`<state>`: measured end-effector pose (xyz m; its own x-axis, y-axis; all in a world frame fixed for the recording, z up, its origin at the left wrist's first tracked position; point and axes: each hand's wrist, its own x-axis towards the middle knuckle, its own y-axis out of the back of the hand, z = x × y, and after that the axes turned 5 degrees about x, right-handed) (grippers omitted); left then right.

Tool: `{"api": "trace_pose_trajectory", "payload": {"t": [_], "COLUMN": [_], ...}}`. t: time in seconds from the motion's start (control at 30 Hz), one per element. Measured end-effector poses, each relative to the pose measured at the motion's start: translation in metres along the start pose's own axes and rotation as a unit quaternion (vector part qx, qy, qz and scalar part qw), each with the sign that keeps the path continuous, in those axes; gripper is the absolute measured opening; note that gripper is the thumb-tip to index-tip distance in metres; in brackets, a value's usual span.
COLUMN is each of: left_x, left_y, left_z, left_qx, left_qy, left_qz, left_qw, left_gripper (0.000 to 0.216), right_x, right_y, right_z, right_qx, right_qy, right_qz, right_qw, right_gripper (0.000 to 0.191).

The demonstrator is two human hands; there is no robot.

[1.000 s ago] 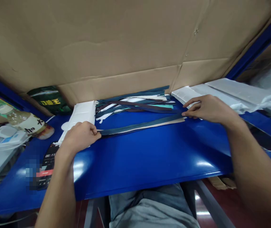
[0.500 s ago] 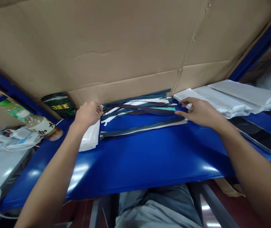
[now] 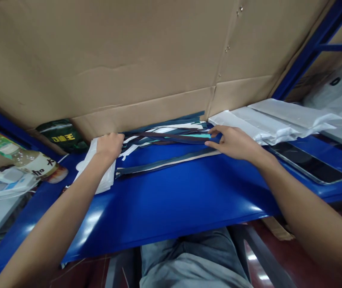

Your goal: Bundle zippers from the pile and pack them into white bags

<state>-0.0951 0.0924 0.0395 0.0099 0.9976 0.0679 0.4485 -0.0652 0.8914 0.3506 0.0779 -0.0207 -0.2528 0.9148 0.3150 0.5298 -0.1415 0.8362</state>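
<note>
A bundle of long, narrow strips (image 3: 165, 138), dark blue, brown, white and teal, lies across the back of the blue table. They look like fabric. At their left ends is my left hand (image 3: 110, 146), closed with its fingers curled down on a dark strip (image 3: 147, 135); the fingertips are partly hidden. My right hand (image 3: 233, 142) is at the right ends, thumb and fingers apart around the dark strip's end. In front, another group of dark and beige strips (image 3: 168, 162) lies apart from both hands. White folded sheets (image 3: 106, 180) lie under my left wrist.
Cardboard (image 3: 147, 52) stands behind the blue table (image 3: 171, 196). White packets (image 3: 249, 122) and a phone (image 3: 311, 162) lie on the right. To the left are a drink bottle (image 3: 39, 164), a dark green bag (image 3: 61, 136) and a white cable (image 3: 15, 194).
The head view has turned slightly right, so the scene sits further left. Both hands stay at the strip ends, with little visible change in their grip.
</note>
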Motion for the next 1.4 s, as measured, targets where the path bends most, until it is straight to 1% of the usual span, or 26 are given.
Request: {"api": "trace_pose_trajectory", "payload": {"t": [0.1, 0.2, 0.27, 0.33, 0.4, 0.47, 0.53, 0.57, 0.6, 0.67, 0.73, 0.8, 0.9, 0.97, 1.03, 1.1, 1.13, 1.17, 1.23, 1.3, 1.33, 1.4], "left_x": [-0.012, -0.029, -0.040, -0.050, -0.057, -0.063, -0.069, -0.071, -0.073, -0.078, -0.082, -0.086, -0.091, -0.094, -0.096, -0.096, -0.096, -0.095, -0.095, -0.095, -0.096, -0.099], "left_y": [0.010, 0.015, 0.013, 0.008, 0.004, 0.001, 0.000, -0.001, -0.002, -0.003, -0.005, -0.005, -0.002, 0.001, 0.003, 0.003, 0.002, 0.002, 0.001, 0.001, 0.002, 0.004], "left_z": [0.003, 0.009, 0.015, 0.022, 0.032, 0.043, 0.055, 0.061, 0.066, 0.074, 0.080, 0.084, 0.087, 0.089, 0.091, 0.092, 0.093, 0.094, 0.094, 0.094, 0.094, 0.095], "left_qx": [-0.008, -0.063, -0.149, -0.285, -0.432, -0.555, -0.645, -0.675, -0.694, -0.705, -0.709, -0.722, -0.746, -0.748, -0.744, -0.745, -0.746, -0.746, -0.733, -0.704, -0.684, -0.634], "left_qy": [0.032, 0.069, 0.059, 0.035, 0.004, -0.046, -0.100, -0.119, -0.134, -0.161, -0.188, -0.199, -0.193, -0.192, -0.179, -0.151, -0.135, -0.121, -0.106, -0.106, -0.109, -0.116], "left_qz": [0.046, 0.123, 0.161, 0.173, 0.165, 0.139, 0.091, 0.064, 0.043, 0.022, 0.015, 0.000, -0.020, -0.021, -0.014, -0.004, 0.001, 0.006, 0.016, 0.029, 0.036, 0.057], "left_qw": [0.998, 0.988, 0.974, 0.942, 0.887, 0.819, 0.752, 0.725, 0.706, 0.690, 0.680, 0.663, 0.637, 0.635, 0.644, 0.650, 0.652, 0.655, 0.672, 0.702, 0.721, 0.763], "left_gripper": [0.035, 0.039, 0.034, 0.025, 0.021, 0.025, 0.033, 0.036, 0.038, 0.040, 0.039, 0.040, 0.040, 0.039, 0.039, 0.041, 0.042, 0.041, 0.041, 0.043, 0.045, 0.048], "right_x": [-0.001, -0.001, -0.002, -0.003, -0.005, -0.007, -0.008, -0.008, -0.008, -0.004, 0.000, 0.003, 0.001, -0.002, -0.006, -0.007, -0.007, -0.007, -0.007, -0.009, -0.010, -0.014], "right_y": [0.000, -0.002, -0.004, -0.007, -0.011, -0.015, -0.018, -0.020, -0.022, -0.028, -0.036, -0.044, -0.055, -0.059, -0.062, -0.062, -0.061, -0.061, -0.059, -0.057, -0.058, -0.060], "right_z": [-0.005, -0.012, -0.019, -0.028, -0.042, -0.059, -0.078, -0.087, -0.096, -0.111, -0.120, -0.124, -0.123, -0.121, -0.118, -0.116, -0.116, -0.116, -0.118, -0.121, -0.124, -0.129], "right_qx": [0.006, 0.011, 0.023, 0.043, 0.066, 0.086, 0.100, 0.107, 0.116, 0.137, 0.165, 0.204, 0.258, 0.262, 0.243, 0.219, 0.211, 0.206, 0.202, 0.207, 0.214, 0.240], "right_qy": [-0.003, 0.004, 0.014, 0.029, 0.058, 0.108, 0.173, 0.205, 0.233, 0.270, 0.277, 0.254, 0.208, 0.200, 0.208, 0.218, 0.223, 0.233, 0.260, 0.278, 0.274, 0.235], "right_qz": [0.002, 0.001, -0.001, 0.002, 0.001, -0.020, -0.056, -0.074, -0.086, -0.095, -0.091, -0.091, -0.106, -0.099, -0.065, -0.015, 0.001, 0.002, -0.039, -0.090, -0.103, -0.102], "right_qw": [1.000, 1.000, 1.000, 0.999, 0.996, 0.990, 0.978, 0.970, 0.962, 0.948, 0.942, 0.941, 0.938, 0.939, 0.945, 0.951, 0.952, 0.951, 0.944, 0.934, 0.932, 0.936], "right_gripper": [0.044, 0.042, 0.038, 0.032, 0.028, 0.026, 0.025, 0.025, 0.025, 0.027, 0.028, 0.029, 0.033, 0.030, 0.021, 0.015, 0.014, 0.013, 0.015, 0.021, 0.024, 0.028]}}
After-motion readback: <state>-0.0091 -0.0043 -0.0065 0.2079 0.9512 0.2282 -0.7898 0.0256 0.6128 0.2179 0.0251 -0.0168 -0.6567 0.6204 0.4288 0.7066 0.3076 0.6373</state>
